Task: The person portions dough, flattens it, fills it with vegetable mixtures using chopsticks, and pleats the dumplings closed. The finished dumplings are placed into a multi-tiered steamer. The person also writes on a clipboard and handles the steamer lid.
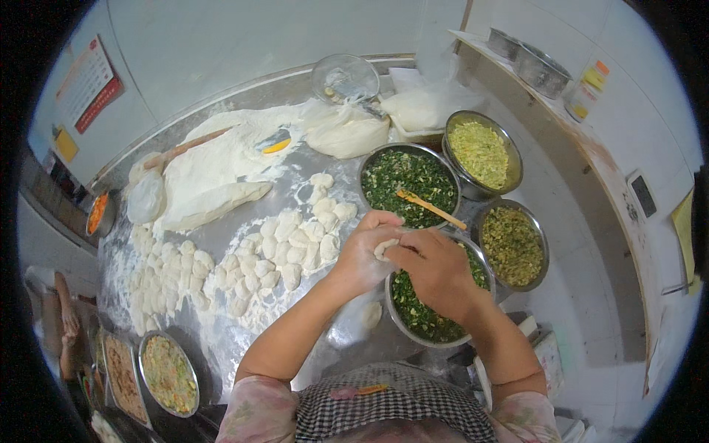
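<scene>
My left hand [363, 255] cups a small piece of white dough [384, 250], mostly hidden between my hands. Against its edge are the bent fingers of my right hand [440, 271]; whether it encloses filling cannot be seen. Both hands are above the near steel bowl of chopped greens [424, 321]. Just beyond them is another bowl of chopped greens [382, 166] with a wooden spatula [435, 210] lying in it. Left of my hands, many floured dough pieces [296, 238] cover part of the metal worktop [238, 205]. A single dough piece [371, 315] lies near my left forearm.
Bowls of yellow-green filling [482, 149] and olive-green filling [512, 246] stand on the right. A long dough roll [221, 206], a rolling pin [185, 148] and a yellow scraper [277, 146] lie on floury worktop. Trays of filling [169, 374] are at lower left, near another person's arm [67, 321].
</scene>
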The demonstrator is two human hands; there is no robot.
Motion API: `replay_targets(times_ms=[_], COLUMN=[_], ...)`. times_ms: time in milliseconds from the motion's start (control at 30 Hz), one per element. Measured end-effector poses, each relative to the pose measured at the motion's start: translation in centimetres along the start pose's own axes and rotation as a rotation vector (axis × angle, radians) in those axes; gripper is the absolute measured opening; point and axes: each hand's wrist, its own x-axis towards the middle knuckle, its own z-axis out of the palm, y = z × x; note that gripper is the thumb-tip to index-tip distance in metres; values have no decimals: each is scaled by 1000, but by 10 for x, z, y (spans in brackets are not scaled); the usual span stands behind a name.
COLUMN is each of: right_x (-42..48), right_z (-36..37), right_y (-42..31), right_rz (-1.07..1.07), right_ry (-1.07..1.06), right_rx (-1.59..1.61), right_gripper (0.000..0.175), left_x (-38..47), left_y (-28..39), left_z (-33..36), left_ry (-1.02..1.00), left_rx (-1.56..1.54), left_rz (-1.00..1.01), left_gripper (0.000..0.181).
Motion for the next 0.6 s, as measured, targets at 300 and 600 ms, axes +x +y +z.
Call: replay_targets(times_ms=[300, 600], right_x=[-13, 14], right_z=[75, 168], right_y=[-1, -31], right_rz=[657, 856], right_ry=[290, -170], right_rx=[1037, 1602], right_gripper=[19, 33], left_x=[-56, -108], left_y=[-18, -26], left_z=[-23, -34], left_ry=[181, 773], left_rx=[-317, -753], left_rz=[-397, -714], left_gripper=[41, 59])
